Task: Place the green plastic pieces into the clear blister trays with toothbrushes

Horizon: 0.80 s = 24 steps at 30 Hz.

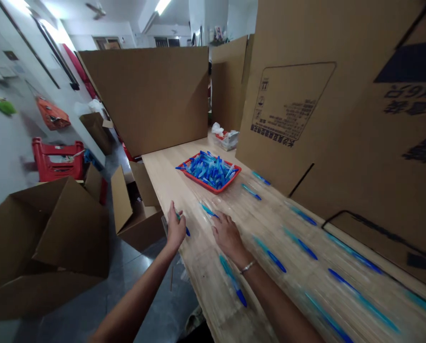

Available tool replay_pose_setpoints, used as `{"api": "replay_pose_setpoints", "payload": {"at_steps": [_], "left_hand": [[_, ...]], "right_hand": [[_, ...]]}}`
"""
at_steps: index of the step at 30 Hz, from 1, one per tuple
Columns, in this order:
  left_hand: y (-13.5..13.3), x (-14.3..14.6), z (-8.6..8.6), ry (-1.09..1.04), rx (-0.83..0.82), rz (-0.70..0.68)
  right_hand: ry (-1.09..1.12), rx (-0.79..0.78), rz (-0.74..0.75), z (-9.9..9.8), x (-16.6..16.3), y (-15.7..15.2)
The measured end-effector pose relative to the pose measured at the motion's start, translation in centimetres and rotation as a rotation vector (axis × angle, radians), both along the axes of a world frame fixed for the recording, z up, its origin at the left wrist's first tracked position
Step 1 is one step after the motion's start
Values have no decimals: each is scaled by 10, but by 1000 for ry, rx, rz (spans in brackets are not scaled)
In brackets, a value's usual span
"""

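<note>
Left hand [177,225]: curled round a slim blue pen [188,231], over table edge.
Right hand [228,232]: fingers bent at a second pen [207,209]; pinching or merely touching, cannot tell.
Table [159,164]: pale wood-grain, loose pens [277,261] spread.
Basket [202,185]: red plastic, rectangular, pen-heaped.
Carton [341,124]: brown cardboard; upside-down Chinese characters [272,136], mostly blurred.

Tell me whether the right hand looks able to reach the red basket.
Probably yes: the right hand is on the near side of the red basket, and only a blue pen seems to lie between, with nothing tall blocking.
</note>
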<state>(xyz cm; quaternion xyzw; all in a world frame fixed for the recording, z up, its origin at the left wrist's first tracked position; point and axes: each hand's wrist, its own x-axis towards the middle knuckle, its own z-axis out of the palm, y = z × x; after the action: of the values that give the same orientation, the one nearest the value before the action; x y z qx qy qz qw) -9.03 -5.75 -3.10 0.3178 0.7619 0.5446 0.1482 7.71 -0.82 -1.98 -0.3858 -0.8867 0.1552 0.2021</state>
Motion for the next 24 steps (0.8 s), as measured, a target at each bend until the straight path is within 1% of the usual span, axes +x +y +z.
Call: {"api": "replay_pose_setpoints", "payload": {"at_steps": [2, 3, 4, 7, 9, 12, 15, 17, 19, 20, 22, 24], "left_hand": [[8, -4, -9, 300, -217, -42], [11, -3, -13, 388, -290, -54], [12, -2, -17, 432, -330, -61], [13, 4, -24, 477, -370, -88], [14, 7, -26, 562, -467, -101], [12, 9, -26, 691, -625, -123], [10, 10, -23, 730, -647, -128], [15, 10, -15, 779, -608, -122], [32, 12, 1, 850, -517, -179], [47, 13, 10, 884, -460, -229], [88, 17, 30, 892, -394, -385], [136, 22, 44, 880, -393, -435]], "right_hand": [[-103, 12, -8, -4, 1, 12], [-136, 9, -14, -6, 0, 14], [-155, 9, -29, -9, -1, 15], [-161, 33, -82, -16, -5, 12], [-165, 54, -92, -17, -7, 10], [-185, 71, -82, -13, -6, 9], [-170, 67, -86, -4, 5, 4], [-153, 55, -112, 1, 20, -2], [-143, 39, -137, 4, 38, -11], [-136, 34, -143, 4, 47, -16], [-110, 43, -143, 3, 65, -27], [-70, 74, -140, 0, 82, -37]]}}
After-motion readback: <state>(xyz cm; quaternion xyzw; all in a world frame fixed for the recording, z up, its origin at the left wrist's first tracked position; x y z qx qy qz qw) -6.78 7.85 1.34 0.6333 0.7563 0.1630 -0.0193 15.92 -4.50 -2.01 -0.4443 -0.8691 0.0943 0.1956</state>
